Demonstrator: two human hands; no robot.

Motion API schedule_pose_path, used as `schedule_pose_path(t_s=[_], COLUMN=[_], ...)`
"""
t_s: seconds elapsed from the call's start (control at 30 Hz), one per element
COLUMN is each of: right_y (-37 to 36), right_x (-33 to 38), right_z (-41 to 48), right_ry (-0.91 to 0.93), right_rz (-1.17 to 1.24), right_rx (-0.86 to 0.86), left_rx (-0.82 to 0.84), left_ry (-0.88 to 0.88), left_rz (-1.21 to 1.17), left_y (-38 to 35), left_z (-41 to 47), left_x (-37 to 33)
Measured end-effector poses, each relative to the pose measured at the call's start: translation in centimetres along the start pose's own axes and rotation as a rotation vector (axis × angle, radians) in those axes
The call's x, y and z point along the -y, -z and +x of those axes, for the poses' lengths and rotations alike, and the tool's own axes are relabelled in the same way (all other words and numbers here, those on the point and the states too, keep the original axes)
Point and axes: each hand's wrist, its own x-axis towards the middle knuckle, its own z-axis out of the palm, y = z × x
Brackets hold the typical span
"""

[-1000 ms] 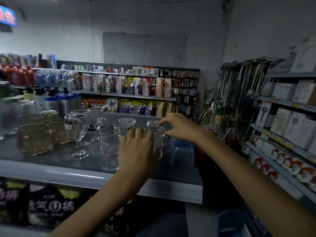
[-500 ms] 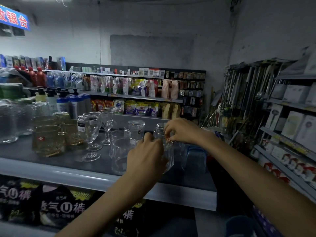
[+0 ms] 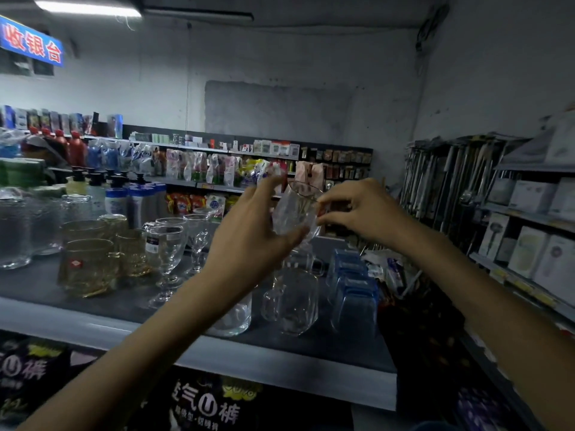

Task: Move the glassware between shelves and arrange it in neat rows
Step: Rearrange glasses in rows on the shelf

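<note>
My left hand (image 3: 249, 241) grips a clear glass mug (image 3: 295, 209) and holds it lifted, tilted, above the grey shelf top (image 3: 93, 318). My right hand (image 3: 357, 213) pinches the mug at its right side near the rim. Below it on the shelf stand another clear mug (image 3: 292, 301), a clear tumbler (image 3: 231, 318) partly behind my left forearm, and stacked blue tumblers (image 3: 354, 293). Further left are stemmed goblets (image 3: 166, 253), amber glass mugs (image 3: 90, 265) and tall textured clear glasses (image 3: 14, 231).
Pump bottles (image 3: 115, 194) stand behind the glassware. A far shelf (image 3: 217, 169) carries packaged goods. To the right, a rack (image 3: 529, 231) holds white boxes and hanging utensils (image 3: 441, 178). Dark packs (image 3: 202, 402) fill the shelf below.
Both hands have raised the clear mug off the shelf to chest height and tilted it. The camera view has tipped upward a little.
</note>
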Motion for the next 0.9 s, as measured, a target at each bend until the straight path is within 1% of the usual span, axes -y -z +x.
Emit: schedule_pose_path(t_s=[0.07, 0.1, 0.17, 0.23, 0.3, 0.37, 0.4, 0.47, 0.53, 0.6, 0.7, 0.73, 0.8, 0.9], right_y=[1.0, 1.4, 2.3, 2.9, 3.1, 3.0, 3.0, 2.8, 2.3, 1.7, 0.4, 0.1, -0.8, -1.5], right_x=[1.0, 1.5, 2.4, 3.0, 3.4, 3.5, 3.5, 3.5, 3.0, 2.6, 2.3, 2.3, 2.3, 2.2], right_z=[-0.1, -0.1, -0.2, -0.2, -0.2, -0.1, -0.1, -0.3, -0.7, -1.3, -2.1, -2.3, -2.3, -1.8], right_ry=[-0.001, 0.005, 0.025, 0.052, 0.062, 0.050, 0.041, 0.027, 0.008, -0.019, -0.003, 0.002, -0.045, -0.060], right_rz=[0.048, 0.064, 0.063, 0.042, 0.038, 0.101, 0.144, 0.241, 0.308, 0.289, 0.216, 0.191, 0.148, 0.076], right_rx=[-0.013, -0.015, -0.013, -0.016, -0.039, -0.067, -0.093, -0.163, -0.216, -0.177, -0.055, -0.015, 0.041, 0.002], left_rx=[0.034, 0.073, 0.181, 0.246, 0.250, 0.236, 0.230, 0.258, 0.360, 0.436, 0.451, 0.431, 0.412, 0.461], left_ry=[-0.001, 0.006, 0.032, 0.061, 0.085, 0.134, 0.183, 0.349, 0.512, 0.634, 0.811, 0.866, 0.974, 1.054], left_rz=[0.064, 0.059, -0.049, -0.194, -0.304, -0.427, -0.517, -0.729, -0.886, -1.002, -1.164, -1.193, -1.223, -1.157], left_y=[0.6, 0.8, 1.0, 1.1, 1.4, 1.8, 2.0, 2.5, 2.8, 2.7, 1.9, 1.5, 0.6, -0.6], left_z=[1.7, 2.5, 3.8, 4.7, 5.1, 5.3, 5.3, 5.2, 5.1, 5.2, 5.8, 6.0, 6.7, 7.4], left_x=[-0.8, -1.2, -1.6, -1.6, -1.3, -1.0, -0.7, -0.1, 0.6, 1.3, 1.2, 1.0, 1.0, 0.9])
